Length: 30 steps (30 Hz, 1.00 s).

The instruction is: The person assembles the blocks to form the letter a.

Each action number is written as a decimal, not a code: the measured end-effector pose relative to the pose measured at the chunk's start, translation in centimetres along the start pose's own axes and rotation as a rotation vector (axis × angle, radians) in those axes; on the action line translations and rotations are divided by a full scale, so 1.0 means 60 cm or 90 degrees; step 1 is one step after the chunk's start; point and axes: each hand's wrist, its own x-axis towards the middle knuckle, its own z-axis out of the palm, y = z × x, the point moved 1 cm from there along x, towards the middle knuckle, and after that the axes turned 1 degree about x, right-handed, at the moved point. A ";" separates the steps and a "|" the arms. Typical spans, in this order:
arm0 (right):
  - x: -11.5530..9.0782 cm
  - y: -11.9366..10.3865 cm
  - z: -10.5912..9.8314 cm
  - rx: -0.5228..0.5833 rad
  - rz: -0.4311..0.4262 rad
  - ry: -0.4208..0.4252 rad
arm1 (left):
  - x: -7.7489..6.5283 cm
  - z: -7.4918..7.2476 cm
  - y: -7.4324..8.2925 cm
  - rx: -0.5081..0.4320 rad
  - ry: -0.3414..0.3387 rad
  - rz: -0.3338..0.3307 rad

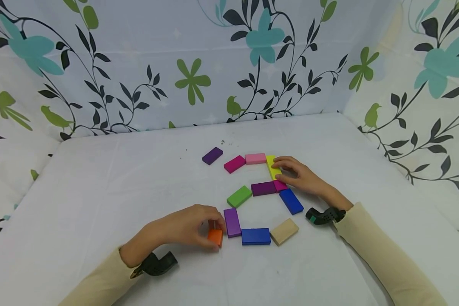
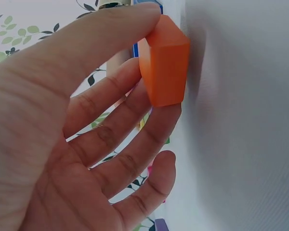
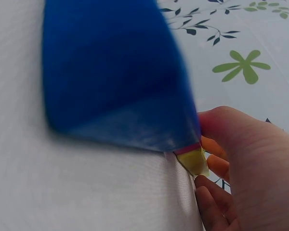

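Observation:
My left hand pinches an orange block between thumb and fingers, left of a purple block. The left wrist view shows the thumb on one end of the orange block and fingertips at the other. My right hand holds a yellow block, thumb near its lower end and fingers near its upper end. A pink block lies at the yellow block's upper left, and a magenta block at its lower end. In the right wrist view a blue block hides much of the yellow one.
Below the magenta block, a curve of blocks includes a dark purple, a green, a blue, another blue and a tan block. Farther back lie a crimson and a violet block. Patterned cloth borders the white table.

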 end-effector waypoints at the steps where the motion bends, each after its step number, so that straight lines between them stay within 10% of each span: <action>1: 0.000 0.000 0.000 0.002 -0.002 -0.001 | 0.000 0.000 0.000 0.000 0.000 -0.002; 30: 0.000 -0.002 -0.003 0.004 -0.010 -0.001 | 0.063 -0.014 0.050 0.033 -0.039 0.028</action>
